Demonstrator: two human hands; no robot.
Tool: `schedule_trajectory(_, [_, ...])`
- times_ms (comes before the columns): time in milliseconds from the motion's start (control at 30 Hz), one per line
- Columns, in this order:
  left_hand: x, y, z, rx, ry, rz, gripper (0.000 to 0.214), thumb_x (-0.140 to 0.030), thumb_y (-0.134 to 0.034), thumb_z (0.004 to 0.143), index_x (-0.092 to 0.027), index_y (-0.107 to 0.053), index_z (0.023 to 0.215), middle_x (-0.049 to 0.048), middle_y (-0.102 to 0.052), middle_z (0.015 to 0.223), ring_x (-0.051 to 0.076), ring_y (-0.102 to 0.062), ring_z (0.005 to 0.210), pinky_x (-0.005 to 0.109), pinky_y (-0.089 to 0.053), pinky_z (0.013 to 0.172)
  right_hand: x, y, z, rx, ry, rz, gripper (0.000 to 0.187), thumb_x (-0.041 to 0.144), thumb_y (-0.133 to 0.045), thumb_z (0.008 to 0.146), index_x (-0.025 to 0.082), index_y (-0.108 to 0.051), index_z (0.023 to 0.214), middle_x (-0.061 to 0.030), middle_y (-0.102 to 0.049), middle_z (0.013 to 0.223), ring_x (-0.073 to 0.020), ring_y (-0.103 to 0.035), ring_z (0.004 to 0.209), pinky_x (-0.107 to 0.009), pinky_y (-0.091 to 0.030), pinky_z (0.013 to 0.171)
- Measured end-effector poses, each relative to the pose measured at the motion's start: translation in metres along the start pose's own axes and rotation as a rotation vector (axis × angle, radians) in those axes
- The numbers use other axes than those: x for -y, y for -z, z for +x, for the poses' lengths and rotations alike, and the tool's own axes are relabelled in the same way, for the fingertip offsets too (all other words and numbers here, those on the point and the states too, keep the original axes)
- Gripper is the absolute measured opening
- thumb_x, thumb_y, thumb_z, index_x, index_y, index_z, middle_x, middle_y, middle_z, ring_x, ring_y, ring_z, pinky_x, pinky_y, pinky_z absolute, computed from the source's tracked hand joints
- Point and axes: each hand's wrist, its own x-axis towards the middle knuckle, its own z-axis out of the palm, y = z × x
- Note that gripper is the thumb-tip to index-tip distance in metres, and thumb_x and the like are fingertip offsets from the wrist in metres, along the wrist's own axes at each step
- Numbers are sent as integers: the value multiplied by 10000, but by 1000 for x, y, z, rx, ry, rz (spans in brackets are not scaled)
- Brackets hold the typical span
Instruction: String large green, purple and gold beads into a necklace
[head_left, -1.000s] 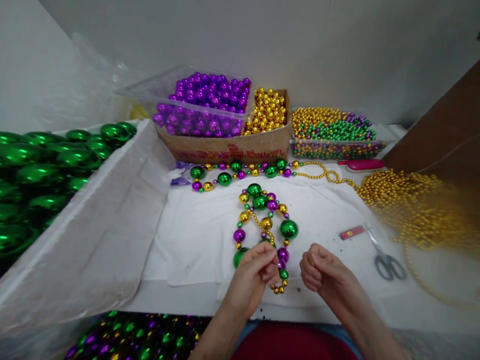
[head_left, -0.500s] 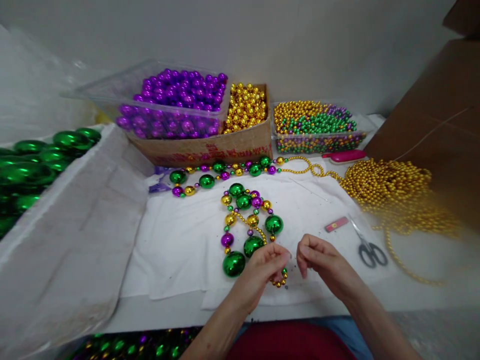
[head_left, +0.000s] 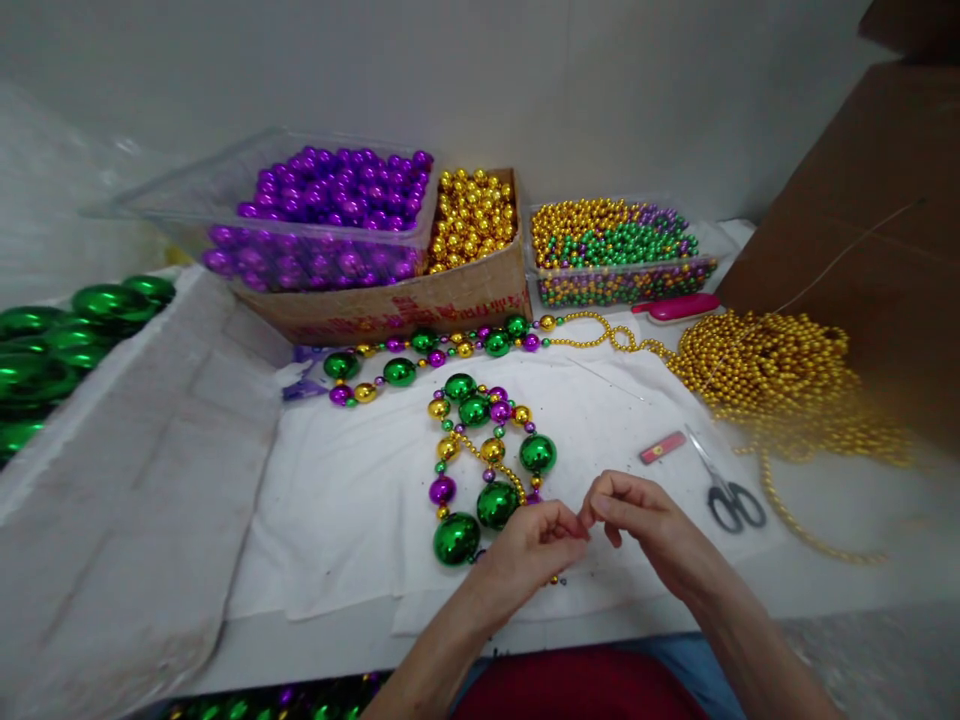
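Note:
My left hand (head_left: 541, 545) is closed in a pinch over the near right end of a bead necklace (head_left: 456, 539) of green, purple and gold balls, which lies looped on a white cloth (head_left: 337, 520). Gold beads peek out below this hand; whatever its fingertips grip is hidden. My right hand (head_left: 626, 508) also pinches, its fingertips meeting those of the left. Any thread between them is too fine to see. A second bead necklace (head_left: 400, 372) lies behind, joined to a strand of small gold beads (head_left: 581, 340).
Scissors (head_left: 735, 507) and a red-labelled small item (head_left: 663, 447) lie at right, before a heap of gold bead strands (head_left: 765, 365). Behind stand a purple-bead tub (head_left: 315, 225), a cardboard box (head_left: 375, 315) and a mixed-bead tray (head_left: 622, 275). A box of green balls (head_left: 225, 390) borders the left.
My hands have come together, fingertips now meeting where a gap was. The left hand covers more of the necklace's near end. The whole view has shifted slightly.

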Motion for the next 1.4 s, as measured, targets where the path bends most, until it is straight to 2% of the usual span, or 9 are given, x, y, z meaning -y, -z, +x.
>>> schedule_trajectory(200, [1,-11,9,-127,-57,-51,197,-351,-540,789,-174,-486,720,-37,-508,581,68,-344,456,206,-223,450,-3,11,6,-328,63,-115,224,374,-606,781,167,-641,859,-29,-582,792,-113,-431,610,-232,-331,514])
schedule_trajectory(333, [5,-12,14,-200,-99,-48,208,-364,-476,847,-185,-459,742,-27,-537,595,68,-326,434,201,-221,431,-8,1,-13,-681,306,-365,208,336,-573,834,212,-621,994,-34,-586,928,-131,-482,699,-258,-401,630])
schedule_trajectory(400, [7,-12,14,-224,-137,-1,228,-376,-458,864,-185,-460,738,-23,-540,602,74,-346,446,203,-245,439,-14,-8,-22,-593,336,-414,151,320,-552,857,214,-621,939,-35,-598,947,-124,-506,677,-257,-416,614])
schedule_trajectory(500, [10,-12,13,-251,-206,81,249,-391,-445,881,-183,-474,746,-24,-526,615,89,-393,498,210,-294,481,-23,-19,-21,-320,189,-242,105,305,-584,837,203,-583,864,-38,-603,1067,-98,-535,625,-245,-436,566])
schedule_trajectory(600, [14,-11,12,-288,-255,151,257,-394,-445,886,-182,-483,745,-28,-484,631,104,-416,556,218,-317,522,-31,-22,-9,-189,79,-148,133,271,-641,780,200,-535,819,3,-622,870,-93,-519,569,-223,-408,513])
schedule_trajectory(700, [17,-10,11,-337,-287,193,260,-391,-438,895,-186,-470,737,-30,-460,659,112,-426,598,223,-326,553,-33,-22,-2,-183,76,-279,104,231,-631,775,204,-532,790,44,-563,660,-107,-516,564,-217,-394,521])
schedule_trajectory(900, [18,-11,7,-408,-280,290,230,-362,-448,903,-192,-497,756,-34,-464,638,119,-450,607,226,-332,562,-35,-27,-8,-279,209,-621,93,197,-568,843,203,-578,751,2,-610,719,-140,-562,674,-249,-397,622])
schedule_trajectory(1133, [23,-13,10,-422,-215,164,246,-409,-445,892,-203,-491,765,-48,-427,617,100,-436,492,203,-348,448,-50,-32,-11,-324,679,-1037,213,115,-417,928,178,-620,917,-26,-577,715,-140,-535,682,-248,-381,609])
schedule_trajectory(1400, [29,-11,13,-436,-221,98,242,-390,-455,877,-194,-476,737,-70,-404,551,81,-411,421,190,-316,392,-62,-29,-6,-293,777,-1110,262,133,-386,942,170,-624,840,-37,-512,692,-150,-476,659,-262,-351,578])
